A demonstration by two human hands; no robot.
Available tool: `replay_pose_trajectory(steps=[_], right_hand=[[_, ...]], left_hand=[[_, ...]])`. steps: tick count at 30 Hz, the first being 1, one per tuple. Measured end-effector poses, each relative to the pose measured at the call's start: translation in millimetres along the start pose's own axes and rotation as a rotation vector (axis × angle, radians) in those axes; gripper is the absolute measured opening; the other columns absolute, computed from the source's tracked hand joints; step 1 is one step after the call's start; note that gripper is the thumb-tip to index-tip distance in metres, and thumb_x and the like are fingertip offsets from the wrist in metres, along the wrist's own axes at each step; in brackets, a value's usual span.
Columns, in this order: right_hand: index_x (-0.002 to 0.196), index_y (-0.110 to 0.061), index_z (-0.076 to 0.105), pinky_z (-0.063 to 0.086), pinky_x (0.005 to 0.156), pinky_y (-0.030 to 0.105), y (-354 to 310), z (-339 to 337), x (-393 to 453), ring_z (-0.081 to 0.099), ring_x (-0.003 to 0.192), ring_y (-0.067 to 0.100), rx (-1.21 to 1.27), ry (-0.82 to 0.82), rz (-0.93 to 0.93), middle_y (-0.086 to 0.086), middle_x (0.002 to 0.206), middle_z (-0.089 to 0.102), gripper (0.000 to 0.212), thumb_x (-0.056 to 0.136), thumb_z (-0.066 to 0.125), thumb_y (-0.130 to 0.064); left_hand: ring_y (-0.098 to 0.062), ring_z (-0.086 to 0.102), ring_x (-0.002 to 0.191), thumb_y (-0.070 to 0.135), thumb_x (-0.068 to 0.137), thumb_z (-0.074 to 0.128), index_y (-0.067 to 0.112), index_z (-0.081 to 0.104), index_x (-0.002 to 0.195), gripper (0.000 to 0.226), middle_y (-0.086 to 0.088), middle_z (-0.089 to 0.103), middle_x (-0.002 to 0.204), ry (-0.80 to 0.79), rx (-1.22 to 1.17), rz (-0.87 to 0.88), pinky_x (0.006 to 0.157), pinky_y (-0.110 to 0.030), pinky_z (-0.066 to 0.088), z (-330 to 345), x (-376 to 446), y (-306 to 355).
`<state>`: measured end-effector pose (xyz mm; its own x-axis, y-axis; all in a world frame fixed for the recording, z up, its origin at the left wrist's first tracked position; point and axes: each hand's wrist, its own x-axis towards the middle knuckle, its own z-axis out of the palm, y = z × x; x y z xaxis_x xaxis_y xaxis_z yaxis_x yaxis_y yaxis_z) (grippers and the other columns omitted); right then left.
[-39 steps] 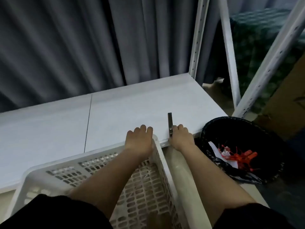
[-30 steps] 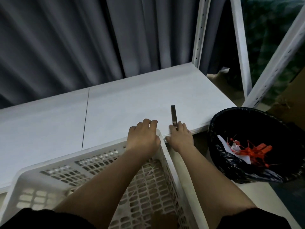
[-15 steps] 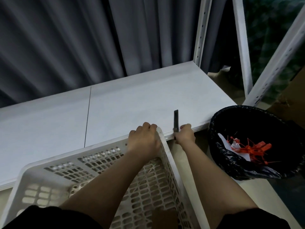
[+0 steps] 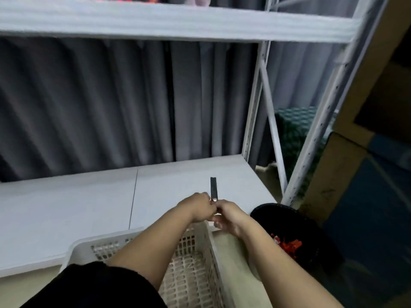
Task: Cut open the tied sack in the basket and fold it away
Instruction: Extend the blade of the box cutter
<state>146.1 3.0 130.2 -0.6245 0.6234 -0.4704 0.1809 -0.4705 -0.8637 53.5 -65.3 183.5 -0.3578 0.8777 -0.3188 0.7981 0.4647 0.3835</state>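
Where both hands meet, a slim dark blade stands upright.

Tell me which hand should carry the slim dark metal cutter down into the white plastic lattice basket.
Probably the right hand: it grips the slim dark metal cutter at its base. The left hand only meets it at that base, above the white plastic lattice basket.

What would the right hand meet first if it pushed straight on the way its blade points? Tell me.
Likely only the bare white shelf beneath the blade held by the right hand, then the grey curtain behind. Height above the shelf is unclear.
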Motion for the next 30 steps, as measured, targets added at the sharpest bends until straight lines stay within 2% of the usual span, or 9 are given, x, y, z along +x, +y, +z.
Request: replay_pose_trajectory(steps=[4, 7, 9, 12, 14, 21, 24, 28, 30], right_hand=[[0.087, -0.016, 0.043, 0.025, 0.038, 0.016, -18, 35, -74, 0.048, 0.035, 0.003, -0.102, -0.003, -0.177, -0.003, 0.057, 0.046, 0.017, 0.093, 0.036, -0.002], [0.101, -0.014, 0.042, 0.027, 0.039, 0.017, -21, 61, -126, 0.042, 0.039, 0.005, -0.110, 0.028, -0.259, 0.001, 0.066, 0.044, 0.018, 0.093, 0.034, -0.001], [0.099, -0.016, 0.042, 0.028, 0.042, 0.019, -21, 78, -161, 0.039, 0.038, 0.005, -0.098, 0.030, -0.297, 0.000, 0.064, 0.043, 0.017, 0.092, 0.035, -0.003], [0.090, -0.017, 0.045, 0.023, 0.045, 0.021, -14, 100, -204, 0.036, 0.035, 0.006, 0.028, -0.010, -0.323, -0.002, 0.058, 0.041, 0.004, 0.087, 0.042, -0.017], [0.088, -0.016, 0.052, 0.020, 0.041, 0.018, -9, 113, -230, 0.033, 0.035, 0.007, 0.156, -0.065, -0.306, -0.002, 0.054, 0.037, 0.014, 0.092, 0.040, -0.022], [0.106, -0.012, 0.061, 0.020, 0.040, 0.015, 27, 138, -306, 0.027, 0.038, 0.003, -0.009, -0.104, -0.495, -0.005, 0.053, 0.038, 0.030, 0.102, 0.034, -0.023], [0.103, -0.011, 0.062, 0.020, 0.042, 0.017, 45, 145, -325, 0.026, 0.038, 0.003, -0.054, -0.135, -0.549, -0.007, 0.050, 0.040, 0.029, 0.103, 0.034, -0.021], [0.097, -0.004, 0.056, 0.018, 0.040, 0.015, 66, 157, -340, 0.024, 0.036, 0.002, -0.099, -0.145, -0.589, -0.011, 0.044, 0.039, 0.028, 0.103, 0.033, -0.018], [0.091, -0.006, 0.052, 0.016, 0.036, 0.012, 73, 161, -342, 0.020, 0.035, 0.000, -0.018, -0.169, -0.569, -0.011, 0.044, 0.034, 0.027, 0.103, 0.032, -0.018]], left_hand=[[-0.030, 0.048, 0.127, 0.036, 0.094, 0.044, 0.008, 0.036, 0.142, 0.057, -0.016, 0.044, 0.143, 0.134, -0.191, -0.022, 0.104, -0.037, 0.040, -19, -72, 7], [-0.027, 0.048, 0.127, 0.024, 0.095, 0.042, 0.008, 0.026, 0.148, 0.058, -0.013, 0.048, 0.138, 0.198, -0.349, 0.028, 0.105, -0.033, 0.038, -26, -123, 3], [-0.020, 0.057, 0.109, 0.015, 0.095, 0.042, 0.010, 0.025, 0.149, 0.057, -0.006, 0.059, 0.114, 0.227, -0.545, 0.095, 0.094, -0.028, 0.043, -29, -159, 3], [-0.009, 0.057, 0.072, 0.003, 0.095, 0.038, 0.018, 0.033, 0.145, 0.053, 0.002, 0.055, 0.088, 0.245, -0.817, 0.181, 0.061, -0.010, 0.045, -29, -212, 5], [-0.011, 0.054, 0.065, 0.000, 0.095, 0.034, 0.019, 0.038, 0.142, 0.051, 0.001, 0.052, 0.078, 0.252, -0.924, 0.217, 0.052, -0.009, 0.045, -29, -246, 3], [0.002, 0.063, 0.081, 0.013, 0.101, 0.036, 0.027, 0.037, 0.141, 0.043, 0.005, 0.064, 0.087, 0.306, -1.105, 0.234, 0.064, -0.013, 0.046, -17, -339, -13], [0.003, 0.065, 0.064, 0.007, 0.099, 0.036, 0.027, 0.043, 0.135, 0.042, 0.004, 0.064, 0.086, 0.326, -1.180, 0.240, 0.061, -0.011, 0.048, -7, -364, -19], [-0.002, 0.065, 0.071, 0.008, 0.099, 0.036, 0.030, 0.049, 0.127, 0.038, 0.013, 0.069, 0.086, 0.374, -1.210, 0.225, 0.080, -0.027, 0.048, 9, -379, -31], [0.001, 0.065, 0.069, 0.012, 0.100, 0.038, 0.031, 0.053, 0.118, 0.031, 0.015, 0.070, 0.080, 0.398, -1.208, 0.211, 0.076, -0.026, 0.046, 12, -382, -36]])
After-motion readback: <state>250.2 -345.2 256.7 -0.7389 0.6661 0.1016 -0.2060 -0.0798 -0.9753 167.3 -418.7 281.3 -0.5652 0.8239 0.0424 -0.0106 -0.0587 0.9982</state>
